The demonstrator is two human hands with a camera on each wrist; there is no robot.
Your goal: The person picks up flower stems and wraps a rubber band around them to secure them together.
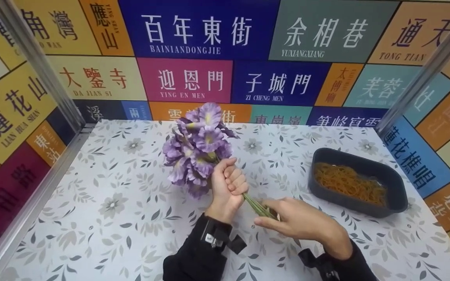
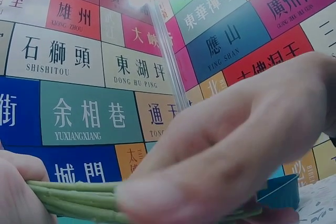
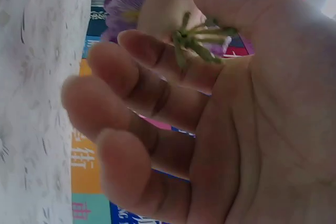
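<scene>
Gripping purple flowers [image 1: 198,150], hands [image 1: 229,183] [image 1: 307,222] at green stems [image 1: 254,203]

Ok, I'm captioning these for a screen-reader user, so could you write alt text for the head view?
A left hand grips the green stems of a bunch of purple flowers, while the right hand, loosely open, is at their lower ends. To the right, a dark container holds tangled amber strands on a pale leaf-patterned table.

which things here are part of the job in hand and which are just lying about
In the job:
purple flowers
green stems, gripped by the left hand
right hand, open at the stem ends

Apparently just lying about:
dark tub, untouched
thin orange strands inside it; whether they're meant for the flowers, I can't tell
</scene>
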